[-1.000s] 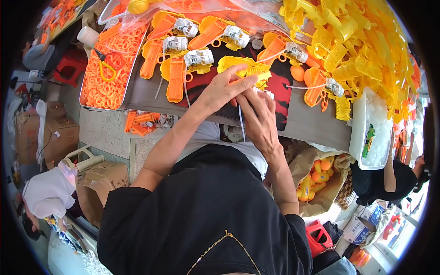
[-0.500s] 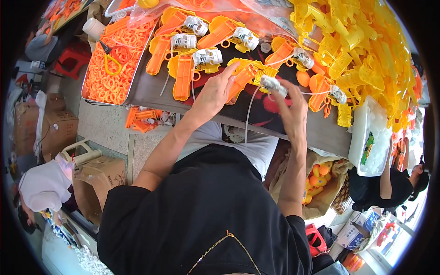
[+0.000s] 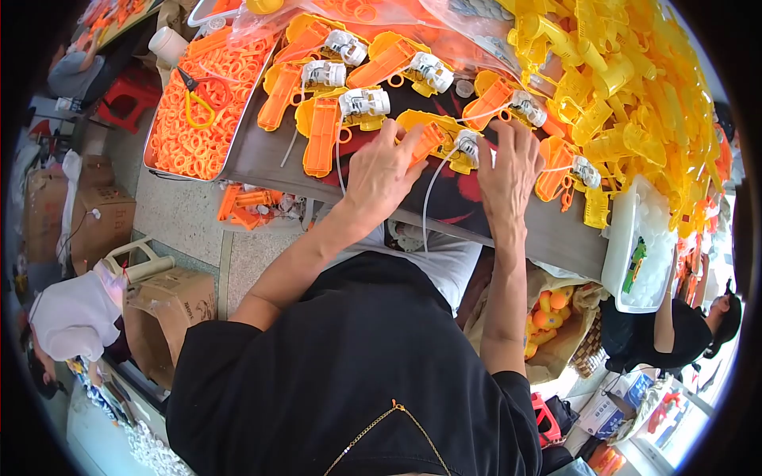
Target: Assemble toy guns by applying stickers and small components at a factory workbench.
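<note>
My left hand is closed on the orange handle of a yellow toy gun half-shell, which lies on the table in front of me. With its fingers bent around one end, my right hand holds a white cylindrical mechanism against the shell's right part. From that mechanism a thin clear tube curves down over the table's near edge. My right fingertips are partly hidden. Similar half-shells with white mechanisms lie around, one assembly just left of my left hand and another right of my right hand.
At the left, a metal tray holds many small orange rings, with yellow-handled pliers on top. Yellow shells are heaped at the back right. A white bin with clear parts stands at the right edge. Other people sit at both sides.
My right hand has brought the white mechanism left and down onto the yellow shell. My left hand has shifted slightly right and nearer, still on the orange handle.
</note>
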### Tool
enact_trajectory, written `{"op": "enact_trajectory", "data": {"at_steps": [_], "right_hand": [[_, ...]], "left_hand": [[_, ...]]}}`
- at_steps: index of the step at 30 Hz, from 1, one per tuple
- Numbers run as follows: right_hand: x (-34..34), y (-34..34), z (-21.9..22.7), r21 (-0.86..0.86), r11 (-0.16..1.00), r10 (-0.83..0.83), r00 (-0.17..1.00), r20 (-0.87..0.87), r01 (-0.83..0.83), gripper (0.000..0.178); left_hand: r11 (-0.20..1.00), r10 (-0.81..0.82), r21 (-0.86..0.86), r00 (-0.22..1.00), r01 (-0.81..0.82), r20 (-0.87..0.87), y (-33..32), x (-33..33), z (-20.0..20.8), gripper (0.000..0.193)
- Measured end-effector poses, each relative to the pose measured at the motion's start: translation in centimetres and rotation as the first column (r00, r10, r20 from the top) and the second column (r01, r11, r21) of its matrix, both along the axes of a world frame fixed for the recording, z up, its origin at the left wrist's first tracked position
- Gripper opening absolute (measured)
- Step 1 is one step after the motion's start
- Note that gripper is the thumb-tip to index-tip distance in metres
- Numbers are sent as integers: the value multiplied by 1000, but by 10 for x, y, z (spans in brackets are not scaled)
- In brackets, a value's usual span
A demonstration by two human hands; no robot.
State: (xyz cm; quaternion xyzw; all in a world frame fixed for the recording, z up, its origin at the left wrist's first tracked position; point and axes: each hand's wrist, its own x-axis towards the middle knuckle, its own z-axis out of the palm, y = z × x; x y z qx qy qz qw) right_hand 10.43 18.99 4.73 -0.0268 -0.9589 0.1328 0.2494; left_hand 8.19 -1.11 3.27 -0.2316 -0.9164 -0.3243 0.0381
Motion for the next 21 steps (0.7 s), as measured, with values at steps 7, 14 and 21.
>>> {"op": "enact_trajectory", "data": {"at_steps": [7,14,21], "right_hand": [[-12,-14,-17,-185,955,243,970,30,-234,17],[-25,-18,-18,-270,936,255,964,79,-225,18],[-34,-4,-18,-304,911,366,886,286,-278,23]], "left_hand": [[996,94,39,941,-86,-326,15,10,-29,53],[994,79,99,943,-49,-323,10,9,-39,55],[991,14,133,953,27,-302,6,6,-38,59]]}}
